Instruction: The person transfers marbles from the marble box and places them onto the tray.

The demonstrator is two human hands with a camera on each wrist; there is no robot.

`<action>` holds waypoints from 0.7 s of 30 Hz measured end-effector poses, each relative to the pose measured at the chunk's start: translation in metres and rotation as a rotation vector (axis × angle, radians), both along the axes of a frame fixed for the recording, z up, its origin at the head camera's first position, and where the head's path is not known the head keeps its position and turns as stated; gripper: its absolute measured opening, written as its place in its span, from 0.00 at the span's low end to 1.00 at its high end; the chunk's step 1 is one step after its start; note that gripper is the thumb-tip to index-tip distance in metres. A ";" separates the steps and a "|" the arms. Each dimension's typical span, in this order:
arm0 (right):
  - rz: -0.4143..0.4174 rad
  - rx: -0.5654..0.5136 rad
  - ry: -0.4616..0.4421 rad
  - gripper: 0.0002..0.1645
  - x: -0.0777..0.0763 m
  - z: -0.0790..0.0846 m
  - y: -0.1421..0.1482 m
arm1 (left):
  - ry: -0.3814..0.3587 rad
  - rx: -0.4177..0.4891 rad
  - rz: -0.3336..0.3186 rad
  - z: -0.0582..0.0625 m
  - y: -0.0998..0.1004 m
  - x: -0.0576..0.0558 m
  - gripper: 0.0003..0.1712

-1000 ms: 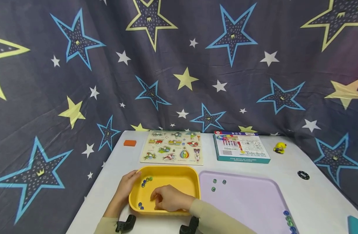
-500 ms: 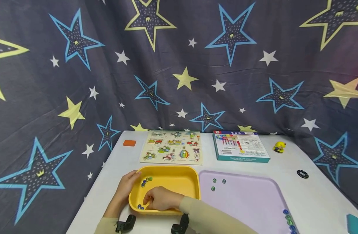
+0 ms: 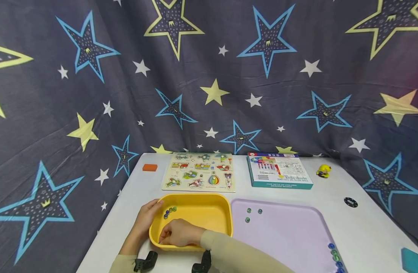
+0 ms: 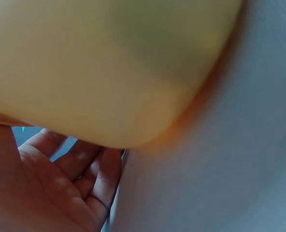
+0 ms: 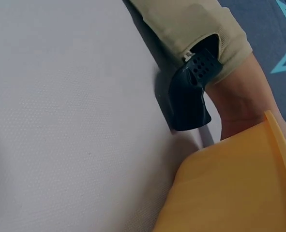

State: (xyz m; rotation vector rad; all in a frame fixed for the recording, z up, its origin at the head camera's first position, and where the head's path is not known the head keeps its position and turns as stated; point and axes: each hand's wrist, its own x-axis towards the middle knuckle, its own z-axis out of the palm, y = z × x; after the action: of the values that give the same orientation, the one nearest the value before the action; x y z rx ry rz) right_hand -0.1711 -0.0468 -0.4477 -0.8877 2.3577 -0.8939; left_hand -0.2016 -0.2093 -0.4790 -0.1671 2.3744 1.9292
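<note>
A yellow plastic tray [image 3: 209, 206] with raised walls stands on the white table. My left hand [image 3: 145, 218] grips its left side at the rim; in the left wrist view that hand's fingers [image 4: 104, 181] lie against the outside of the tray wall. Inside the tray, my right hand [image 3: 179, 232] reaches down into the front left corner with fingers bent. Its fingertips and whatever lies under them are hidden. Several blue and green glass marbles [image 3: 167, 212] rest near the tray's back left corner.
A lilac tray [image 3: 280, 231] to the right bears three green marbles [image 3: 248, 210] and a row of marbles [image 3: 335, 254] along its right edge. Behind lie a picture puzzle board [image 3: 199, 172], flat box [image 3: 279, 170], orange block [image 3: 149, 167], yellow toy [image 3: 323, 171], black chip [image 3: 350, 202].
My right hand has moved left across the yellow tray to its front left corner. The blue marbles visible there before are now covered by it. My left hand stays on the rim.
</note>
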 end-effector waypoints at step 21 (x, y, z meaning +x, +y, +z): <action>-0.133 -0.274 -0.127 0.04 0.006 0.013 0.035 | 0.002 -0.030 0.028 -0.003 -0.001 0.000 0.24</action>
State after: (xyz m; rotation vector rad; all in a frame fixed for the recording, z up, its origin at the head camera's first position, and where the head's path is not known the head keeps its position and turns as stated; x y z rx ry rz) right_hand -0.1654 -0.0115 -0.4349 -0.7550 2.2394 -1.3112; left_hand -0.2019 -0.2100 -0.4823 -0.2024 2.4160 1.9071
